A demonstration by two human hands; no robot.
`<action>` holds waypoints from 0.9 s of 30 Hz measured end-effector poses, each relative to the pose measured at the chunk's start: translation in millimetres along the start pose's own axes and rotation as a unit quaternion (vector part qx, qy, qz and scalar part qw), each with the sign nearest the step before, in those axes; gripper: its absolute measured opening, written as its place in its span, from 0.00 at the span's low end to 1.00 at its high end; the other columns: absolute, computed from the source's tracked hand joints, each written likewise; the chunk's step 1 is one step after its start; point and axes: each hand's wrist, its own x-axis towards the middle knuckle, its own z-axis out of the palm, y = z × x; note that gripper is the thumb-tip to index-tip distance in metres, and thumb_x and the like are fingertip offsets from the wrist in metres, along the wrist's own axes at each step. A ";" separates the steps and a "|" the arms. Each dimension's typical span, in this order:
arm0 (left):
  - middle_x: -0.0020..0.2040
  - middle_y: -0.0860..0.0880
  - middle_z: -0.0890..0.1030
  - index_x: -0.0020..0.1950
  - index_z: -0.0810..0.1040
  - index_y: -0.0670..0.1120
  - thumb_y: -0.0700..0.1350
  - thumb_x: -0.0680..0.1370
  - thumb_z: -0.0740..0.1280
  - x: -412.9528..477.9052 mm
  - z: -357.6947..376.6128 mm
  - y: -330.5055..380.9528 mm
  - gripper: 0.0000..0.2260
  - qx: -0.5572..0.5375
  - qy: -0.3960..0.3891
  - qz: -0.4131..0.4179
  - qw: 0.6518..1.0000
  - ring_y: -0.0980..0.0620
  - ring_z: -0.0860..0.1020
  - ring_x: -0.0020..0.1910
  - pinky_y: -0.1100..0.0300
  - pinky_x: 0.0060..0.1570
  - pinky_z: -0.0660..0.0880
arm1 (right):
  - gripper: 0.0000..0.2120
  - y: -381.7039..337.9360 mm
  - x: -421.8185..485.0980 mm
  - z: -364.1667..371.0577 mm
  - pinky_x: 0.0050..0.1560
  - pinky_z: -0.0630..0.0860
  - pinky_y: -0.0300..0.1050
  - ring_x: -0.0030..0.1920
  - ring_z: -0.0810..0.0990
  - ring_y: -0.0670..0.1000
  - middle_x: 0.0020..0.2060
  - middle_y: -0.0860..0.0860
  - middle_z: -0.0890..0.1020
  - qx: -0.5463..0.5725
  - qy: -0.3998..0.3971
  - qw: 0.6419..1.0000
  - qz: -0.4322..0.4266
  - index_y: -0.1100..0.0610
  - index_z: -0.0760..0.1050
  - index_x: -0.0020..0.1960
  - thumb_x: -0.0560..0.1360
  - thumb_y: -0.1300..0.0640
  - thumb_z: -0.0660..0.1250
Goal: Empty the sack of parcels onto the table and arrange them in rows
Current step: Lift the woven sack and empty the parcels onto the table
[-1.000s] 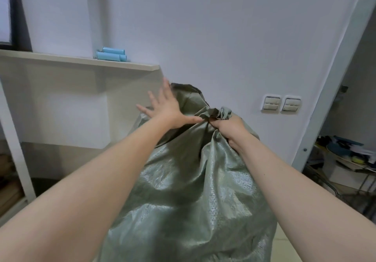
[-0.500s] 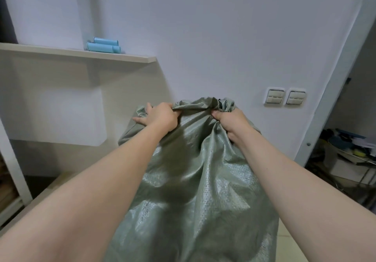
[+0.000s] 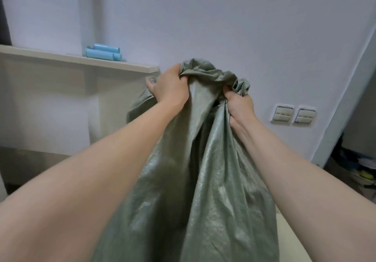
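A large grey-green woven sack (image 3: 203,180) hangs in front of me and fills the lower middle of the view. My left hand (image 3: 169,87) grips the bunched top of the sack on its left side. My right hand (image 3: 240,104) grips the gathered fabric on the right side, a little lower. Both arms stretch forward and up, holding the top of the sack raised. The parcels are hidden inside the sack. A pale strip of table (image 3: 293,239) shows at the lower right.
A light wooden shelf (image 3: 77,59) runs along the left wall with blue rolls (image 3: 102,52) on it. Two wall switches (image 3: 294,113) sit to the right of the sack. A doorway with cluttered items (image 3: 358,164) opens at the far right.
My left hand went from lying flat on the sack to gripping its bunched top. Both hands have lifted the sack's top higher.
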 end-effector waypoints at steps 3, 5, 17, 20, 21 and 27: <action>0.45 0.51 0.81 0.50 0.78 0.51 0.45 0.79 0.57 -0.9 -4.0 10.7 0.10 -0.004 0.012 0.034 0.999 0.47 0.77 0.54 0.43 0.74 0.49 | 0.06 -9.4 -3.3 -0.1 0.56 0.80 0.60 0.50 0.84 0.60 0.47 0.60 0.84 0.009 -0.010 1.000 -0.016 0.61 0.78 0.53 0.77 0.66 0.68; 0.41 0.51 0.79 0.48 0.77 0.51 0.48 0.80 0.57 -10.0 -2.9 5.3 0.09 0.042 -0.024 0.017 0.999 0.46 0.78 0.53 0.42 0.73 0.49 | 0.07 -11.3 -13.1 -1.9 0.52 0.81 0.58 0.47 0.84 0.60 0.46 0.60 0.84 -0.038 -0.022 0.999 0.018 0.62 0.78 0.55 0.77 0.64 0.69; 0.51 0.47 0.82 0.49 0.78 0.52 0.46 0.81 0.59 -37.9 -53.3 26.2 0.08 0.017 -0.029 0.031 0.999 0.43 0.76 0.59 0.44 0.73 0.57 | 0.08 -47.6 -63.1 -25.7 0.52 0.82 0.57 0.46 0.85 0.59 0.45 0.59 0.85 -0.091 0.013 0.996 -0.005 0.61 0.80 0.52 0.74 0.60 0.72; 0.50 0.46 0.83 0.48 0.78 0.50 0.48 0.80 0.61 -51.3 -59.9 32.3 0.07 0.043 -0.057 0.080 0.994 0.44 0.78 0.55 0.51 0.63 0.67 | 0.10 -53.0 -76.9 -26.3 0.55 0.80 0.60 0.51 0.84 0.60 0.49 0.61 0.84 -0.094 0.006 0.996 -0.001 0.61 0.80 0.54 0.75 0.58 0.72; 0.49 0.46 0.82 0.47 0.78 0.50 0.49 0.79 0.62 -52.9 -60.6 31.1 0.07 0.070 -0.091 0.069 0.991 0.43 0.78 0.54 0.52 0.59 0.69 | 0.10 -55.8 -81.6 -25.8 0.54 0.80 0.61 0.50 0.84 0.60 0.49 0.61 0.84 -0.108 0.000 0.994 0.017 0.62 0.79 0.55 0.76 0.60 0.71; 0.39 0.46 0.81 0.35 0.75 0.46 0.42 0.74 0.67 -54.9 -77.3 33.1 0.07 -0.002 -0.125 -0.005 0.992 0.43 0.79 0.45 0.59 0.42 0.72 | 0.14 -80.2 -110.3 -34.5 0.52 0.82 0.54 0.51 0.85 0.59 0.50 0.59 0.85 -0.167 -0.122 0.977 0.058 0.61 0.78 0.61 0.77 0.58 0.71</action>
